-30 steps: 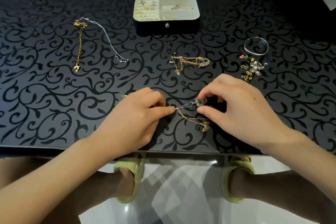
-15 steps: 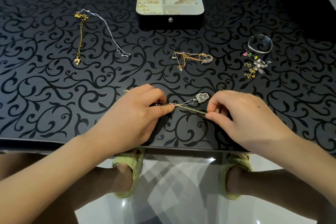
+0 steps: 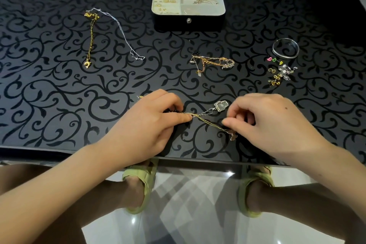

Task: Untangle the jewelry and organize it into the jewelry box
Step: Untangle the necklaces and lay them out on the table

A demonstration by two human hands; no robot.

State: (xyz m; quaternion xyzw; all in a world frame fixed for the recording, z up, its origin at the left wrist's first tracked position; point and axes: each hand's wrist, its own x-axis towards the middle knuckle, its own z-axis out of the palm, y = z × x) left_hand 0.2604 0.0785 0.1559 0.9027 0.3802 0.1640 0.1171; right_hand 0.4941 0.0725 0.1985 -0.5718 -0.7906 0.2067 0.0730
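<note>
Two tangled thin chains (image 3: 208, 120) lie near the table's front edge, one gold, one silver with a clear pendant (image 3: 221, 106). My left hand (image 3: 146, 125) pinches the chains at their left end. My right hand (image 3: 271, 123) pinches the gold chain near its butterfly charm (image 3: 232, 136). The open jewelry box (image 3: 189, 19) stands at the back centre, with rings and earrings in its left compartments and a gold piece in the right one. Another tangle of gold chains (image 3: 213, 62) lies mid-table.
At the left lie a gold chain (image 3: 91, 39) and a silver chain (image 3: 122, 33), joined at the top. A silver bangle (image 3: 285, 48) and several small earrings (image 3: 281, 73) sit at the right. The table's front edge runs just below my hands.
My right hand has let go of the clear pendant, which now lies on the table, and has moved down-right along the gold chain to the butterfly charm. My left hand holds its pinch.
</note>
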